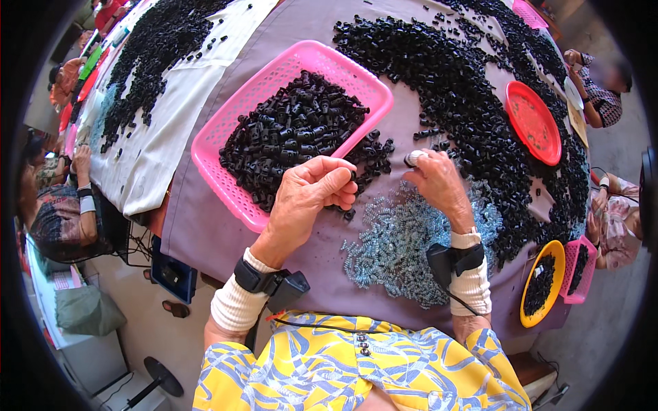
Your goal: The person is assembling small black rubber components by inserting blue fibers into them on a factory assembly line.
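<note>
My left hand (312, 192) is over the near right edge of a pink basket (236, 127). Its thumb and forefinger pinch a small black plastic part (353, 175). Finished-looking black plastic pieces (295, 137), short and tubular, are heaped inside the basket. To the right, my right hand (439, 183) is above a pile of small silvery coil springs (394, 253). Its fingers are curled together, with white wrapping on a fingertip; whatever they hold is too small to make out. Loose black parts (373, 154) lie between the basket and my right hand.
A broad spread of black parts (439, 75) covers the cloth ahead and right. There stand a red tray (533, 123), a yellow tray (558, 257) and a small pink basket (582, 270). Other people sit at both sides. A white-covered table (178, 130) with more parts adjoins at left.
</note>
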Demonstrator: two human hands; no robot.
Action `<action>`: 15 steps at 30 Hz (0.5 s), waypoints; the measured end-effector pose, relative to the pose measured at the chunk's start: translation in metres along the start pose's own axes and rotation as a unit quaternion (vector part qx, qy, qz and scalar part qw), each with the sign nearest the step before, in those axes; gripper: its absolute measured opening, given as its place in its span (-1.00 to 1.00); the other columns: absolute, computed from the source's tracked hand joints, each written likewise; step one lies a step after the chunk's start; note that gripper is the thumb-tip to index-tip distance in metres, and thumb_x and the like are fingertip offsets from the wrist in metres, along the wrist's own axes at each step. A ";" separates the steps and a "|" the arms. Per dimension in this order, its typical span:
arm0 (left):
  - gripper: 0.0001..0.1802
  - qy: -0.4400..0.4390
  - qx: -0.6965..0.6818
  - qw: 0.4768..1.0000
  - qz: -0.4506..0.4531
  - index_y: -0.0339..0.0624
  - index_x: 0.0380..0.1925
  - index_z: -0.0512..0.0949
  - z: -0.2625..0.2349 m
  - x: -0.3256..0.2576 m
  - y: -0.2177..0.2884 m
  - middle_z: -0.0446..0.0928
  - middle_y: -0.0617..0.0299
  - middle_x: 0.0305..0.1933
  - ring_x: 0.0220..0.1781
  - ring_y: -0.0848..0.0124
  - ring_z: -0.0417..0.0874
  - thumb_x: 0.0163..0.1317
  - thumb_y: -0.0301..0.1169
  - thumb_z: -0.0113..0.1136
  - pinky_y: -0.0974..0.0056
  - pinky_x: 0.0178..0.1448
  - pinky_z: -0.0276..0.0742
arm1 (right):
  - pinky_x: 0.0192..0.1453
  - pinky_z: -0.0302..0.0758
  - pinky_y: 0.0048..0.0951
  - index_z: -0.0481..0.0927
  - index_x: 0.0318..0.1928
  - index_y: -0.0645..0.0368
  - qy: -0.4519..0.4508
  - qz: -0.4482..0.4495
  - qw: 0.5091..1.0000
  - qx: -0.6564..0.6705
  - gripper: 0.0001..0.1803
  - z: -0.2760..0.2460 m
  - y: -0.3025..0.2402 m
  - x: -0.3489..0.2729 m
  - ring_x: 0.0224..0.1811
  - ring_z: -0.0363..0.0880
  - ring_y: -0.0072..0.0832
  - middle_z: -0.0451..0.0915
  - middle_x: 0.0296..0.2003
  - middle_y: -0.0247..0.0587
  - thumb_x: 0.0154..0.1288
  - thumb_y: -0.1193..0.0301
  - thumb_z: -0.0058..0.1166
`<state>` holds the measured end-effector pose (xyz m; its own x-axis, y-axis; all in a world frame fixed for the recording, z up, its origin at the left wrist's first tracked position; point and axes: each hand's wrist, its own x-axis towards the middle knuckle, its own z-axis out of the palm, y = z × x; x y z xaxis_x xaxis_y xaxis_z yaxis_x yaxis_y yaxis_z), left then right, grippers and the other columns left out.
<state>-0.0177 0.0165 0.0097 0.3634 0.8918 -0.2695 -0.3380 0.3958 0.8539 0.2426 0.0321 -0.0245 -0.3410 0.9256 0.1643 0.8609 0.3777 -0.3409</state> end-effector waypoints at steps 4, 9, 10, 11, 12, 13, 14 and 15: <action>-0.76 -0.006 0.001 1.000 0.005 -0.29 -0.13 0.55 0.000 0.001 -0.001 0.62 0.18 -0.36 -0.37 0.46 0.64 0.31 -0.35 0.15 0.34 -0.23 0.62 | -0.13 0.37 -0.22 0.55 -0.39 0.23 0.004 0.035 0.999 0.032 -0.88 -0.004 0.011 -0.004 -0.25 0.52 -0.11 0.55 -0.36 -0.08 0.04 0.47 0.16; -0.75 -0.014 -0.001 1.000 0.010 -0.30 -0.10 0.53 -0.001 0.002 -0.002 0.63 0.15 -0.33 -0.34 0.44 0.66 0.31 -0.37 0.14 0.31 -0.19 0.64 | -0.14 0.37 -0.22 0.55 -0.42 0.21 -0.015 0.023 0.999 0.046 -0.93 0.002 0.006 -0.006 -0.24 0.51 -0.14 0.53 -0.39 -0.10 0.03 0.51 0.13; -0.74 -0.018 0.000 1.000 0.011 -0.31 -0.09 0.53 -0.001 0.002 -0.002 0.63 0.14 -0.32 -0.33 0.43 0.66 0.31 -0.37 0.14 0.31 -0.18 0.64 | -0.13 0.37 -0.22 0.55 -0.43 0.19 -0.007 -0.012 1.000 0.007 -0.93 0.007 0.007 -0.007 -0.24 0.50 -0.16 0.51 -0.40 -0.12 0.02 0.50 0.13; -0.74 -0.019 0.000 1.000 0.011 -0.31 -0.09 0.53 -0.001 0.001 -0.002 0.63 0.14 -0.32 -0.33 0.43 0.66 0.31 -0.37 0.14 0.31 -0.18 0.64 | -0.13 0.36 -0.22 0.54 -0.43 0.18 0.001 -0.048 0.998 -0.032 -0.94 0.009 0.006 -0.008 -0.23 0.50 -0.17 0.50 -0.41 -0.14 0.02 0.50 0.13; -0.74 -0.023 0.002 1.000 0.010 -0.31 -0.08 0.52 0.000 0.001 -0.002 0.63 0.14 -0.31 -0.32 0.43 0.66 0.31 -0.38 0.14 0.31 -0.17 0.64 | -0.13 0.36 -0.22 0.54 -0.43 0.18 0.001 -0.047 0.998 -0.032 -0.94 0.010 0.005 -0.008 -0.23 0.50 -0.17 0.50 -0.41 -0.14 0.02 0.50 0.13; -0.73 -0.026 0.005 1.000 0.011 -0.32 -0.07 0.52 0.000 0.001 -0.002 0.63 0.13 -0.30 -0.32 0.42 0.66 0.31 -0.38 0.15 0.30 -0.17 0.64 | -0.12 0.36 -0.23 0.54 -0.43 0.17 0.005 -0.062 0.997 -0.036 -0.94 0.011 0.003 -0.006 -0.23 0.49 -0.20 0.49 -0.41 -0.16 0.02 0.50 0.13; -0.73 -0.026 0.005 1.000 0.012 -0.32 -0.07 0.52 0.001 0.001 -0.002 0.63 0.13 -0.30 -0.32 0.42 0.66 0.31 -0.38 0.15 0.30 -0.17 0.64 | -0.12 0.35 -0.23 0.53 -0.43 0.16 0.008 -0.076 0.996 -0.040 -0.94 0.011 0.002 -0.005 -0.22 0.48 -0.22 0.48 -0.40 -0.18 0.02 0.51 0.12; -0.72 -0.028 0.011 0.999 0.010 -0.32 -0.06 0.51 0.001 0.000 -0.002 0.62 0.13 -0.29 -0.31 0.42 0.66 0.31 -0.39 0.15 0.30 -0.15 0.64 | -0.12 0.35 -0.23 0.53 -0.43 0.16 0.009 -0.077 0.996 -0.040 -0.94 0.012 0.002 -0.005 -0.22 0.48 -0.22 0.48 -0.40 -0.18 0.02 0.51 0.12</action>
<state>-0.0162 0.0153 0.0088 0.4055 0.8854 -0.2273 -0.3275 0.3729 0.8682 0.2418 0.0282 -0.0369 -0.4651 0.8561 0.2253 0.8266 0.5111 -0.2356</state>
